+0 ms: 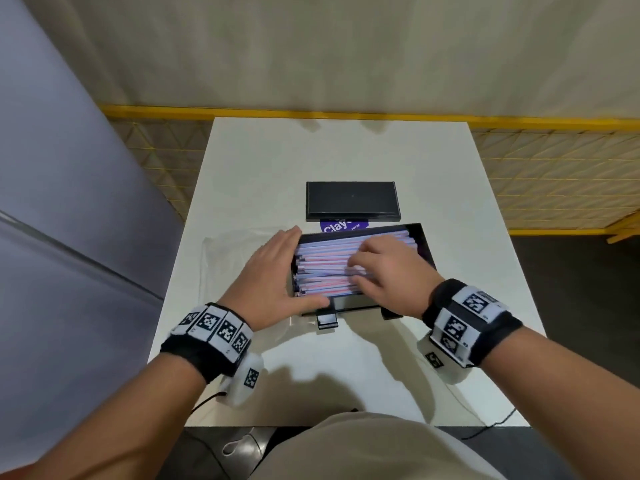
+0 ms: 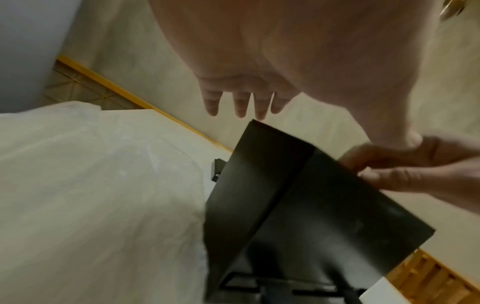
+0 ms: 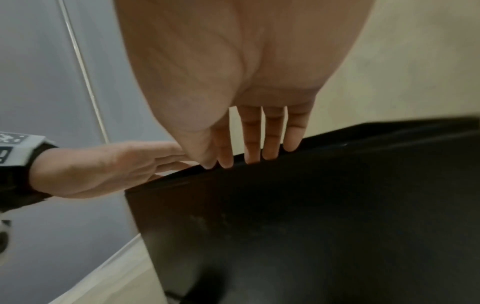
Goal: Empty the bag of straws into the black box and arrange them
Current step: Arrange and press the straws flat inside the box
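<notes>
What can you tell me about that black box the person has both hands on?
The black box is a shallow, open rectangular tray with thin matte walls, perhaps card. It sits on the white table, its near edge raised on small black supports. It is filled with pink and pale blue straws lying lengthwise, a few crossing. The left hand rests flat against its left end; the right hand presses spread fingers on the straws.

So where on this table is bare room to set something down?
Bare table lies beyond the lid, along the right edge beside the black box, and between the box and the person. Crowded: the empty bag on the left, and the middle.
</notes>
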`<state>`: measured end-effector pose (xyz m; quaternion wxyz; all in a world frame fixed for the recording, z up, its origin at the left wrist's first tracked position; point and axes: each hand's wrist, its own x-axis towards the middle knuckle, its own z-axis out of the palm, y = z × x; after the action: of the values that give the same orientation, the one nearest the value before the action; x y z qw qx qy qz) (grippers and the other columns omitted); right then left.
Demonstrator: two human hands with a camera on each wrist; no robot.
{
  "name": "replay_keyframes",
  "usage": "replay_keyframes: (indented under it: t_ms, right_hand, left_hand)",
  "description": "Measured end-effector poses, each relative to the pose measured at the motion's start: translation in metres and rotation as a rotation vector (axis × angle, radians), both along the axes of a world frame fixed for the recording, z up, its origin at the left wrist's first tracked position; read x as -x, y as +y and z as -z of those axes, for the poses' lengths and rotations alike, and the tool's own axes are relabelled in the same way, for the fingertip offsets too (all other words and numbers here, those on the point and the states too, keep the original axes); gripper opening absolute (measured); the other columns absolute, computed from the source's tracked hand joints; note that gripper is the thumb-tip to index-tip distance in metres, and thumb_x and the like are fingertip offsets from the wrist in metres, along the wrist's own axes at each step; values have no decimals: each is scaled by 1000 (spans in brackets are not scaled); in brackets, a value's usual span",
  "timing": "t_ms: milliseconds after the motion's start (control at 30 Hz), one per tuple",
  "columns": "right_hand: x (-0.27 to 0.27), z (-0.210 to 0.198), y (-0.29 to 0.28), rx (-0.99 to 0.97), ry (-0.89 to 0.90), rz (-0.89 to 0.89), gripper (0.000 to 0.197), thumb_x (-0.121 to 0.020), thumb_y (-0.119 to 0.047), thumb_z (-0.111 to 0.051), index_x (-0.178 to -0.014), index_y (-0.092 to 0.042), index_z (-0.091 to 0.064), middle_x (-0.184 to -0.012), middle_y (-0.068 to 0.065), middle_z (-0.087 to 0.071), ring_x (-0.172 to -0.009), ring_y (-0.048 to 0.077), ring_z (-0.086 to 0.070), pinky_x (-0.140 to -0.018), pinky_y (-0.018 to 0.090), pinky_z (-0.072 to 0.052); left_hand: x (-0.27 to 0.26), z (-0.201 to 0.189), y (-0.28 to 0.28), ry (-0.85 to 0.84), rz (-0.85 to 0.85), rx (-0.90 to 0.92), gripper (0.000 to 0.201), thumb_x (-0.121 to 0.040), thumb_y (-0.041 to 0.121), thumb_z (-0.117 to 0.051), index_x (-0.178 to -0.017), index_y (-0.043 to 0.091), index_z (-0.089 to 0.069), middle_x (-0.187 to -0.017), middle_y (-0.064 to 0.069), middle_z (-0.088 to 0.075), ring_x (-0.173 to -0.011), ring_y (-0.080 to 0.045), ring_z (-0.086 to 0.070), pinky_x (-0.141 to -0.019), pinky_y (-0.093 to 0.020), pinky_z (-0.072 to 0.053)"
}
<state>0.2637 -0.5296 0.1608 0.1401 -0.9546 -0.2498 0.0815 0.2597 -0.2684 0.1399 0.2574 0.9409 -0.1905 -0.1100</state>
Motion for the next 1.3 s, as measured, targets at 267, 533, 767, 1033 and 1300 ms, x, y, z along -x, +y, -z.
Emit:
replay_keyframes:
  t_ms: [267, 533, 767, 1033, 1300]
  right_hand:
    - [-26, -8, 22, 156, 29, -92, 23, -89, -37, -64, -107, -28, -74, -103, 3, -57, -100, 28, -49, -83, 42, -47]
    - [-31, -15, 91, 206, 175, -253, 14, -91, -23, -56, -91, -12, -66, -89, 9, -62, -84, 31, -60, -61, 32, -34]
    - [-31, -33, 74, -134, 132, -164, 17, -95, -30, -64, -94, -17, -74, -77, -6, -59, -73, 15, -52, -69, 34, -44]
    - [-30, -102, 55, -687, 79, 121, 6, -86, -10, -69, -85, -13, -74, -73, -3, -71, -64, 10, -62, -63, 22, -49]
    - [-6, -71, -28, -713, 222, 348, 15, -86, 8, -64, -81, -6, -69, -76, 16, -68, -66, 14, -58, -67, 29, -46]
  left_hand:
    - [6, 4, 9, -17, -82, 80, 126, -61, 72, -84, -161, 25, -25, -172, 14, -14, -159, -6, -5, -129, -34, -14]
    - [25, 1, 12, 62, -181, 172, 126, -66, 56, -92, -163, 28, -17, -169, 13, -22, -153, -2, -23, -120, -17, -19]
    - [33, 4, 22, 91, -240, 210, 127, -65, 57, -92, -163, 29, -16, -169, 12, -19, -153, -5, -25, -124, -30, -28]
    - [31, 8, 21, 101, -212, 213, 126, -64, 63, -89, -162, 33, -16, -166, 17, -19, -149, -5, -32, -122, -34, -33]
    - [24, 8, 20, 110, -170, 207, 126, -62, 63, -90, -161, 34, -17, -165, 15, -22, -148, -6, -34, -121, -34, -35]
